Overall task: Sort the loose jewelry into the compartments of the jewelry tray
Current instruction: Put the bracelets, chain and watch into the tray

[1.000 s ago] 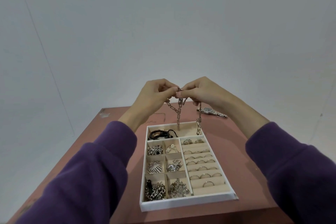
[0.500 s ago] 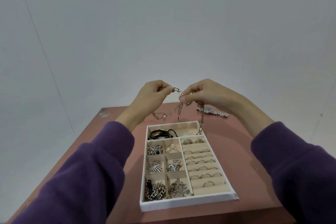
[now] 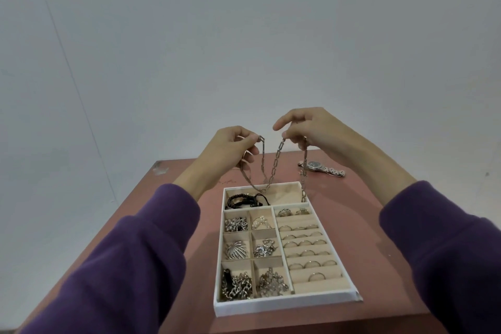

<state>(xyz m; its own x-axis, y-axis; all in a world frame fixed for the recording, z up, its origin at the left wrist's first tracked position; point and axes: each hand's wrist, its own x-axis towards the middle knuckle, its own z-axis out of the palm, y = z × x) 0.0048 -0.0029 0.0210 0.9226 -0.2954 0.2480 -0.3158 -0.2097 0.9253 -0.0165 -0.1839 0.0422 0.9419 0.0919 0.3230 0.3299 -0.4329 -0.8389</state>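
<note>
Both hands hold a silver link chain up above the far end of the white jewelry tray. My left hand pinches one end of it; my right hand pinches it further along. Between the hands the chain sags in a loop, and a strand hangs from my right hand down to the tray's far right corner. The tray's far wide compartment holds a black braided bracelet. Small left compartments hold silver pieces, and the right slots hold several rings.
A silver wristwatch lies loose on the reddish-brown table beyond the tray, to the right. The table's far edge meets a plain grey wall. My purple sleeves fill the lower corners of the view.
My hands were pressed together at the chain's clasp and have drawn apart. The chain now hangs opened between them, sagging into a loop over the tray's far compartment.
</note>
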